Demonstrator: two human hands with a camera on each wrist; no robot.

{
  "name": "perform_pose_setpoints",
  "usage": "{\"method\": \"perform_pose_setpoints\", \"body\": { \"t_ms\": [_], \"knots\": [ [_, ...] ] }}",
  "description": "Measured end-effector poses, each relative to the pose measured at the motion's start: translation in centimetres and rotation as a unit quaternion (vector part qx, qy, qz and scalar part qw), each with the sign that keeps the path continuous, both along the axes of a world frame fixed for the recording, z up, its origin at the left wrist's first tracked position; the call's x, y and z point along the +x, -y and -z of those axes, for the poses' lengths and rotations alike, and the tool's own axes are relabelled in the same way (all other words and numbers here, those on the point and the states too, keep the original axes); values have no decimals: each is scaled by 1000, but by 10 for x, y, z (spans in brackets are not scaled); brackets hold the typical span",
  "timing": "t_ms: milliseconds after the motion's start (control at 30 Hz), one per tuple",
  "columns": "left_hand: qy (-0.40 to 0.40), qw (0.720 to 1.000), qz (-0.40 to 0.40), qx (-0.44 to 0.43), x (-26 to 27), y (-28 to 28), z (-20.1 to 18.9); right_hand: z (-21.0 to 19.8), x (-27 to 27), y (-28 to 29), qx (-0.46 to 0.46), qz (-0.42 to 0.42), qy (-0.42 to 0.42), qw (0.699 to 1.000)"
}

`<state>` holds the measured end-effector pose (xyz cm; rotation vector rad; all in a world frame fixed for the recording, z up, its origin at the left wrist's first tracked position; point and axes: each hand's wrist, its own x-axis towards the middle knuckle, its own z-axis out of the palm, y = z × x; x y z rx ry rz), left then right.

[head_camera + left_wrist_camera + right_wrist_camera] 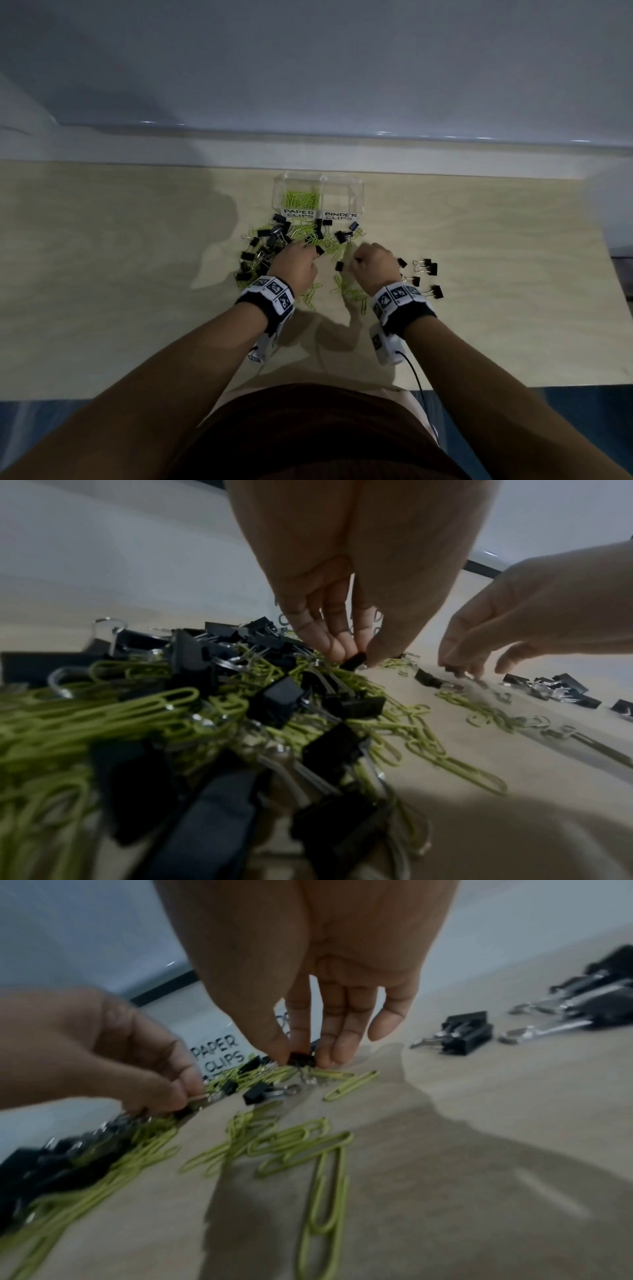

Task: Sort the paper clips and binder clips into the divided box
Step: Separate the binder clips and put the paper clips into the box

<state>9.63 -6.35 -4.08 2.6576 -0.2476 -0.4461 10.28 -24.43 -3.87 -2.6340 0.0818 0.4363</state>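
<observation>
Both hands down in mixed pile, separating black from green. Left hand pinching binder clip. Right hand pinching another clip. Box at 12 o'clock, binder side seemingly empty.

Dim, bluish-grey light throughout. In the head view, soft shadows of the arms fall on the pale wooden table, one patch far left of the clear divided box; small glints mark the glossy ledge beyond. Wide-angle distortion bends the table edges. Both wrist views are noisy: the near paper clips and binder clips blur heavily, while the fingertips stay sharper.
</observation>
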Motion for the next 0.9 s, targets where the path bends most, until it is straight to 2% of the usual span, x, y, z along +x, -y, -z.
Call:
{"method": "perform_pose_setpoints", "body": {
  "t_ms": [100,233,300,367,467,533,633,733,900],
  "knots": [
    [9,1000,-6,-18,0,-7,-3,-2,1,17,19,68,25,997],
    [40,995,-88,-31,2,-32,-12,-3,0,35,-64,80,55,993],
    [76,991,-108,5,4,-49,-13,-4,-3,33,-114,46,62,991],
    [105,990,-89,38,7,-57,-11,-7,-6,23,-121,-23,65,990],
    [86,996,-15,30,12,-41,-9,-7,-10,0,-105,-124,47,986],
    [50,998,26,17,15,-21,-8,-5,-10,-11,-118,-140,27,983],
    [6,999,32,29,20,2,-4,-5,-9,-17,-141,-141,-4,980],
    [-9,998,12,56,24,12,-1,-8,-6,-15,-112,-124,-18,986],
    [22,999,-27,13,24,4,-4,-13,-5,22,-55,-12,-1,998]
  ]
}}
